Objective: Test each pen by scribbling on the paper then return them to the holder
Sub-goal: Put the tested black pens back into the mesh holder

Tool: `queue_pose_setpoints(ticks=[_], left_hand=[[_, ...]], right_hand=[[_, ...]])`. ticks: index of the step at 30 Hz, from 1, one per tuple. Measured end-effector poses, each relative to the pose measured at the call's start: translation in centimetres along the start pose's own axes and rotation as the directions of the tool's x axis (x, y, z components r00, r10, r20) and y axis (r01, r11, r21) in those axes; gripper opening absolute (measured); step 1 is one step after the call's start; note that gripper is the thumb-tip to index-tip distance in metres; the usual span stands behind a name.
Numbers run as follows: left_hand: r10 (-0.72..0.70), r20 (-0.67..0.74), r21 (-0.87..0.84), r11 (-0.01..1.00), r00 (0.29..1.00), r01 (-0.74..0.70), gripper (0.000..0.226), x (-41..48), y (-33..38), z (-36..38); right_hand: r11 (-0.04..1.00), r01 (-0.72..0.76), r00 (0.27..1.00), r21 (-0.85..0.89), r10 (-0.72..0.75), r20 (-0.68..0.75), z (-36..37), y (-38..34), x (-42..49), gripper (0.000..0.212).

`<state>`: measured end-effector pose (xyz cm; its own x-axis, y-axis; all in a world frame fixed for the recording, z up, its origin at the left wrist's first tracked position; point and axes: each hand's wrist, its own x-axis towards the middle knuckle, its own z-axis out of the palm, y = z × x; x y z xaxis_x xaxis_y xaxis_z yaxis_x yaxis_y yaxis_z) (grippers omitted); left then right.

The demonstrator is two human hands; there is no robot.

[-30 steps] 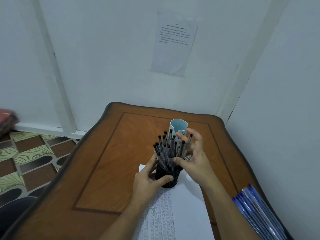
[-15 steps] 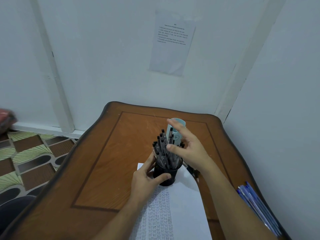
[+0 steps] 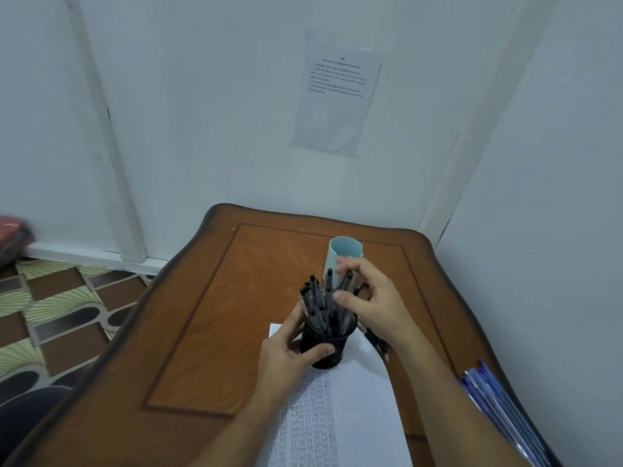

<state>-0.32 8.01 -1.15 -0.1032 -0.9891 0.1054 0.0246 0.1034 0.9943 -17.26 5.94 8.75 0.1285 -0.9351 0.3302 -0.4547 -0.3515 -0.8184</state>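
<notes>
Hands over a brown wooden table (image 3: 202,332): my left hand (image 3: 290,355) grips the black cylindrical pen holder (image 3: 323,348), which stands on the white sheet of paper (image 3: 364,399). My right hand (image 3: 377,298) curls thumb and fingers round the black-capped clear pens (image 3: 317,305) bunched inside it. A pale blue cup (image 3: 344,254) stands just beyond my right fingertips.

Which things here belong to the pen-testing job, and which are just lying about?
Job: black holder, black pens in it, marked paper.
Lying about: light blue cup, blue pens on the right, wall notice.
</notes>
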Motion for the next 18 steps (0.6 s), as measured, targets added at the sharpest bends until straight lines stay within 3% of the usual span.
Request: queue_pose_setpoints(ticks=[2,4,9,12,15,18], left_hand=[[-0.003,-0.008,-0.012,1.000,1.000,0.003,0.087,0.0,0.1,0.0],[0.000,-0.006,-0.008,1.000,1.000,0.000,0.087,-0.1,0.1,0.0],[-0.004,-0.007,-0.009,1.000,1.000,0.004,0.087,0.1,0.0,0.0],[0.004,-0.007,-0.013,1.000,1.000,-0.004,0.085,0.1,0.0,0.0],[0.004,-0.010,-0.016,1.000,1.000,-0.004,0.085,0.1,0.0,0.0],[0.009,0.004,-0.008,1.000,1.000,-0.008,0.086,0.0,0.1,0.1]], right_hand=[[0.999,-0.034,0.993,0.024,0.031,0.112,0.3,-0.3,-0.1,0.056],[0.999,-0.030,0.985,0.037,0.023,0.172,0.7,0.1,0.1,0.054],[0.991,-0.095,0.990,0.092,0.085,0.109,-0.2,0.9,0.4,0.038],[0.997,-0.060,0.995,0.047,0.056,0.078,0.3,0.0,0.2,0.025],[0.990,-0.075,0.992,0.117,0.061,0.113,1.2,0.0,0.2,0.027],[0.969,-0.096,0.993,0.228,0.108,-0.038,1.1,0.5,0.2,0.048]])
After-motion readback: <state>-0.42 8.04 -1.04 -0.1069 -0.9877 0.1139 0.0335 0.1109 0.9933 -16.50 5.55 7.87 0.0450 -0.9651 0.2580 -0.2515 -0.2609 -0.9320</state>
